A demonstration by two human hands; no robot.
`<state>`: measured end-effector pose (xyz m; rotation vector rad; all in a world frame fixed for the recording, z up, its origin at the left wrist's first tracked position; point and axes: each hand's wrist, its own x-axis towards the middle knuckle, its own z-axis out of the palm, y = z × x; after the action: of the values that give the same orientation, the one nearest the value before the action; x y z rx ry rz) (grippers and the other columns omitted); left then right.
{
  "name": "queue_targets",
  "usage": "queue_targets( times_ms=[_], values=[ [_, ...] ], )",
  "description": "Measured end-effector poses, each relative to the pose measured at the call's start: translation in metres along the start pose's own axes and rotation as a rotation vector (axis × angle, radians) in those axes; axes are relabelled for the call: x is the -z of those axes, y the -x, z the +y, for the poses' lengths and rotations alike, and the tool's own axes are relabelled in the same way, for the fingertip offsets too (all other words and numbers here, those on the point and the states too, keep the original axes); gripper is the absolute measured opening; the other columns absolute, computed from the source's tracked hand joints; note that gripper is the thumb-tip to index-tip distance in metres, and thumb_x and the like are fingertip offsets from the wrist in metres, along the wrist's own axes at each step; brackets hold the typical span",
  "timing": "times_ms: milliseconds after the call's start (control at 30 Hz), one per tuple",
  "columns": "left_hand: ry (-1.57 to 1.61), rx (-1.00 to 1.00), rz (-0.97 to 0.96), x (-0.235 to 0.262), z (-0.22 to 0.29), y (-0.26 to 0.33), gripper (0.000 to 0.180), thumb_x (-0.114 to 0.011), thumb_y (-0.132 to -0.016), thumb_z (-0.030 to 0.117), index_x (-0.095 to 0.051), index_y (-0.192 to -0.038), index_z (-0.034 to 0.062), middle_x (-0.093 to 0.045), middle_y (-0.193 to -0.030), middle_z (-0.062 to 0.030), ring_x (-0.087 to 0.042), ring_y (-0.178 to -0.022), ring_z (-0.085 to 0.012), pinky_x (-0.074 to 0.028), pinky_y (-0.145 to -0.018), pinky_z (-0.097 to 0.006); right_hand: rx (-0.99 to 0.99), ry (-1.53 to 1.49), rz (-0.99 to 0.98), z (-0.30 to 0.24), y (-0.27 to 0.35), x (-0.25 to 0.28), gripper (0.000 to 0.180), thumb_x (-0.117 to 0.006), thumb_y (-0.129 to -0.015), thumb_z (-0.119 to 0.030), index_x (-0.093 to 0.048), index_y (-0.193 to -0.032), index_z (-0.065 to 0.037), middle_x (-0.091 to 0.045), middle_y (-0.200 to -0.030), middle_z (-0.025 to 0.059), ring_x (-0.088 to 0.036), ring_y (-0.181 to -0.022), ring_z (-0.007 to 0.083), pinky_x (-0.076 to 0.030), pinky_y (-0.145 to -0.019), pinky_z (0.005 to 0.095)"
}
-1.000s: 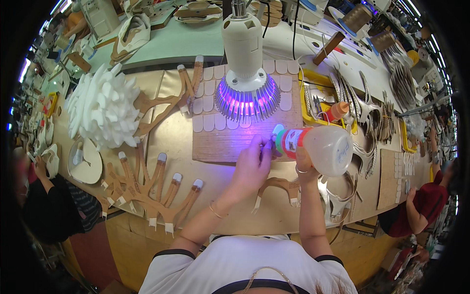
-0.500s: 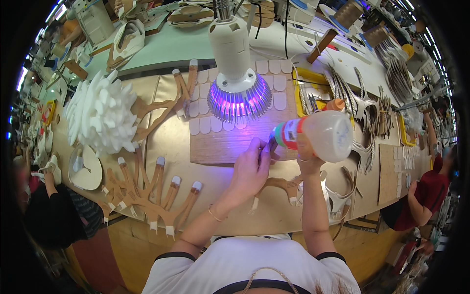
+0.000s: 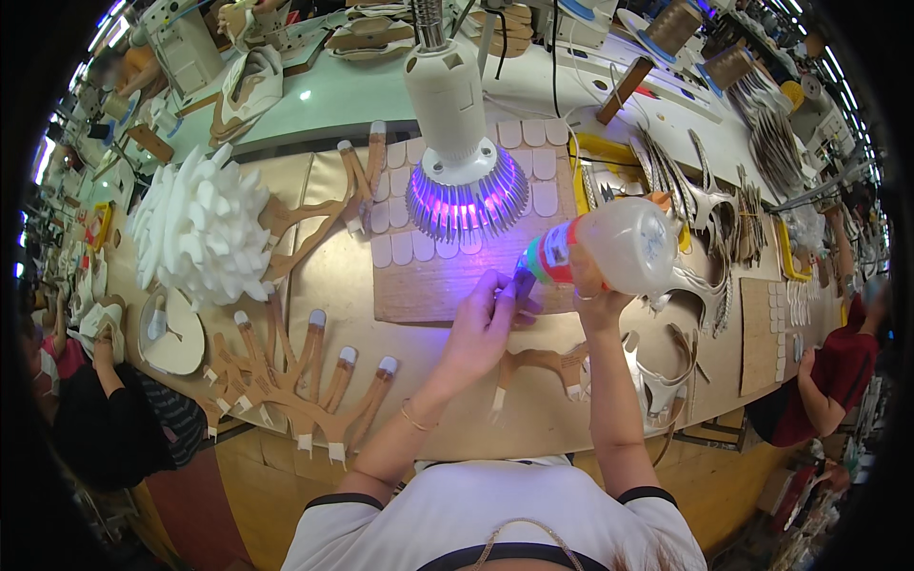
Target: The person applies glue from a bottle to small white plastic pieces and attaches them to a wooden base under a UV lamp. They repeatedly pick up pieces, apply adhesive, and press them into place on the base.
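The right hand [image 3: 602, 293] grips a clear squeeze bottle [image 3: 630, 249] tipped so that its green and red nozzle end points down toward the left hand [image 3: 487, 316]; the left hand's fingers are closed on the dark end of a brown piece [image 3: 524, 283] at the tip, over the near right edge of the cardboard board [image 3: 409, 297]; whether the tip touches that end is hidden; too firm a squeeze could push out too much of the contents, and a slight slip of either hand could put it on the fingers or the board; the bottle's tilt might also let it drip; the lit purple lamp [image 3: 466, 195] hangs just beyond the hands, so a careless lift could knock it; it also covers part of the board and its rows of white tabs [image 3: 544, 198]; on the right the bottle partly hides an orange container by the yellow tray [image 3: 592, 147], which a swing that way could strike; a tan forked piece [image 3: 545, 358] lies between the forearms, where a wrist could drag it; white foam pieces [image 3: 200, 228] and more forked straps [image 3: 324, 407] crowd the bench [image 3: 428, 357] to the left.
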<state>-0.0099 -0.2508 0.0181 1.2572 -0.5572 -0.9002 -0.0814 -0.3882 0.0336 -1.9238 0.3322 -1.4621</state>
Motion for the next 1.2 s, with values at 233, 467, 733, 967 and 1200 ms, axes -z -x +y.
queue_targets(
  times_ms=[233, 467, 733, 967, 1200],
  values=[
    [0.137, 0.010, -0.052, 0.003, -0.008, -0.002, 0.022, -0.037, -0.101, 0.015, -0.048, -0.102, -0.0034, -0.061, -0.093, -0.0116, -0.063, -0.086, -0.0164, -0.055, -0.075, -0.031, -0.072, 0.092, 0.043, 0.006, 0.004, 0.003, 0.051, -0.084, -0.067, -0.019, -0.056, -0.106, -0.001, -0.063, -0.095, 0.0070, -0.062, -0.083, 0.0185, -0.050, -0.073, 0.0312],
    [0.141, 0.034, -0.068, 0.004, -0.004, -0.001, 0.023, -0.035, -0.102, 0.018, -0.046, -0.102, -0.0019, -0.059, -0.094, -0.0117, -0.063, -0.088, -0.0176, -0.056, -0.077, -0.032, -0.147, 0.031, 0.034, 0.003, 0.004, 0.007, 0.061, -0.086, -0.064, -0.020, -0.052, -0.111, -0.001, -0.062, -0.097, 0.0066, -0.061, -0.084, 0.0177, -0.050, -0.075, 0.0313],
    [0.174, 0.032, -0.066, 0.004, -0.002, 0.000, 0.024, -0.034, -0.102, 0.018, -0.046, -0.104, -0.0017, -0.061, -0.095, -0.0140, -0.065, -0.087, -0.0190, -0.056, -0.076, -0.032, -0.037, 0.043, 0.047, 0.002, 0.005, 0.007, 0.046, -0.082, -0.070, -0.020, -0.059, -0.106, -0.003, -0.062, -0.098, 0.0050, -0.061, -0.086, 0.0172, -0.048, -0.077, 0.0308],
    [0.146, 0.070, -0.046, 0.006, -0.001, -0.001, 0.024, -0.035, -0.102, 0.020, -0.047, -0.105, 0.0001, -0.063, -0.092, -0.0125, -0.065, -0.081, -0.0174, -0.054, -0.069, -0.028, -0.212, -0.155, 0.068, -0.004, 0.029, 0.011, 0.042, -0.080, -0.073, -0.022, -0.061, -0.106, -0.007, -0.065, -0.096, 0.0053, -0.062, -0.084, 0.0189, -0.049, -0.075, 0.0316],
    [0.119, 0.060, 0.003, 0.003, -0.004, -0.001, 0.023, -0.036, -0.102, 0.023, -0.047, -0.101, 0.0019, -0.063, -0.091, -0.0103, -0.065, -0.078, -0.0151, -0.053, -0.067, -0.027, 0.082, 0.111, -0.220, 0.001, 0.035, 0.019, 0.054, -0.073, -0.078, -0.015, -0.047, -0.124, -0.003, -0.056, -0.114, 0.0081, -0.055, -0.101, 0.0197, -0.047, -0.088, 0.0348]
  ],
)
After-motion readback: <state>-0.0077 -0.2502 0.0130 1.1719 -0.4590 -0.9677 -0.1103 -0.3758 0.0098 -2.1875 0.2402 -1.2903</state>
